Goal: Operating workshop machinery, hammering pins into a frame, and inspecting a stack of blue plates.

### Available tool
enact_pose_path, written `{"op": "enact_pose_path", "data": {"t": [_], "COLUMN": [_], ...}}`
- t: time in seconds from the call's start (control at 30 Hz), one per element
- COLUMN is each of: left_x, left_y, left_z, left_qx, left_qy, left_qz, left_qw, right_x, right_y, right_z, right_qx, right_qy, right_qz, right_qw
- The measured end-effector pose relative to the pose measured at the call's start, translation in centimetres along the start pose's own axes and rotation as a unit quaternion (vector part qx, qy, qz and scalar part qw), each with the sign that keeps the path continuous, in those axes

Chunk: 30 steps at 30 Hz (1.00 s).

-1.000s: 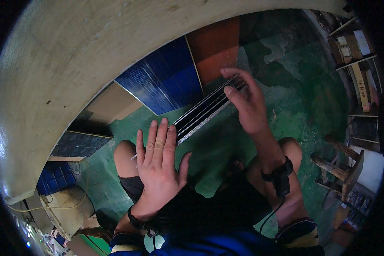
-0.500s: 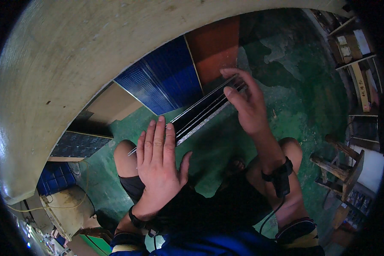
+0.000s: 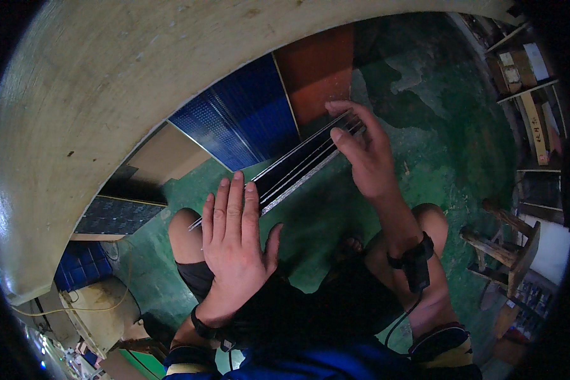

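Observation:
A long, narrow bundle of thin dark strips with silvery edges slants across my lap, its far end up to the right. I cannot tell exactly what the strips are. My right hand grips the far end, thumb on the near side and fingers curled over the far side. My left hand lies flat across the near end with its fingers stretched out, back of the hand up. The tip of the bundle pokes out left of those fingers, over my left knee. Behind the left hand, part of the bundle is hidden.
A large pale tabletop curves overhead from the left. Blue and orange-red panels stand beneath it. At right are a wooden stool and shelves with boxes. The floor is green.
Both hands and the bundle have barely moved; my left hand has shifted very slightly to the left. The grip of the right hand looks the same.

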<state>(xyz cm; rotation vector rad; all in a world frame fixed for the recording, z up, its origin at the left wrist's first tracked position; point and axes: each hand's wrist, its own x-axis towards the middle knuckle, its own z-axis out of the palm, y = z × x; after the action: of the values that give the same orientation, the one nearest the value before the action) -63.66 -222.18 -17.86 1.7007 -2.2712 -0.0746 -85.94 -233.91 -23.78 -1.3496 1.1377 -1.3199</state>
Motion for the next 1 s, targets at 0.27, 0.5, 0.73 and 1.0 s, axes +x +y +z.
{"op": "enact_pose_path", "data": {"t": [0.27,0.5,0.73,1.0], "left_x": [0.03,-0.03,0.01,-0.20], "left_y": [-0.02,-0.04,0.10,0.14], "left_z": [0.08,0.11,0.04,0.20], "left_qx": [0.007,0.008,0.024,0.012], "left_qy": [0.005,0.005,-0.002,0.003], "left_qz": [0.005,0.006,0.010,0.006], "left_qw": [1.000,1.000,1.000,1.000], "right_x": [-0.07,-0.05,-0.16,-0.28], "right_y": [-0.35,-0.02,-0.19,-0.37], "right_z": [-0.04,-0.05,-0.04,-0.16], "right_qx": [0.007,0.008,0.030,0.016], "right_qy": [-0.005,-0.008,-0.005,-0.011], "right_qz": [-0.001,-0.005,0.011,0.021], "right_qw": [1.000,1.000,0.999,1.000]}}
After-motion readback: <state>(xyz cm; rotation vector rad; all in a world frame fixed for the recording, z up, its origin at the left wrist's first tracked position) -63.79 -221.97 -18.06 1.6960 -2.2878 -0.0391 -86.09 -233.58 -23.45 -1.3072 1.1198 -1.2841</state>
